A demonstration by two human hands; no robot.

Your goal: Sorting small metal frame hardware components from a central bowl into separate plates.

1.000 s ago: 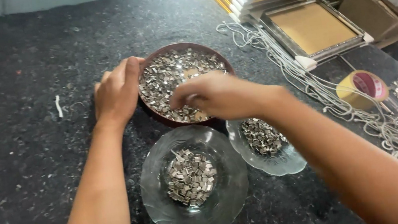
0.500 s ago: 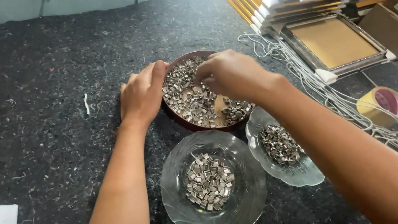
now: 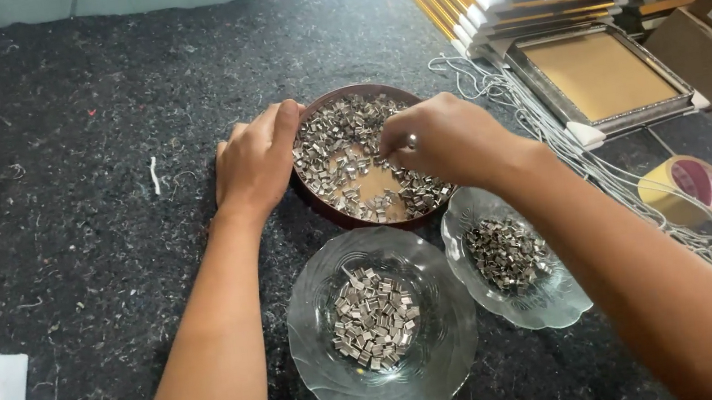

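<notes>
Three dishes sit together on the dark felt: a brown bowl [image 3: 325, 208] of small metal clips [image 3: 339, 139], and nearer the person two glass plates [image 3: 431, 372], each with a heap of the same clips. The left hand [image 3: 256, 158] cups the bowl's left rim, fingers loosely curled. The right hand [image 3: 448, 139] hovers over the bowl, fingertips pinched on one clip [image 3: 411, 141].
</notes>
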